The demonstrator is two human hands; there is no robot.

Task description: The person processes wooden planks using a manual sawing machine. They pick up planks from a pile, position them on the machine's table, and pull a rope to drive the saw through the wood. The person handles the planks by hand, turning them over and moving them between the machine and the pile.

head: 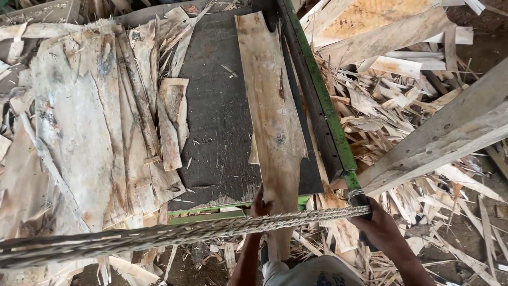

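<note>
Wood scraps litter the ground around my dark table (217, 132).
On it lies a long veneer strip (272, 116); my left grip (259, 205) pinches its near end at the table edge. My right grip (377, 225) is wrapped tight around the green lever's handle (357, 198), beside a braided rope (174, 233) crossing in front.

The braided rope (159, 235) crosses the left hand (259, 205), perhaps hiding its grip on the veneer strip (272, 122).
</note>
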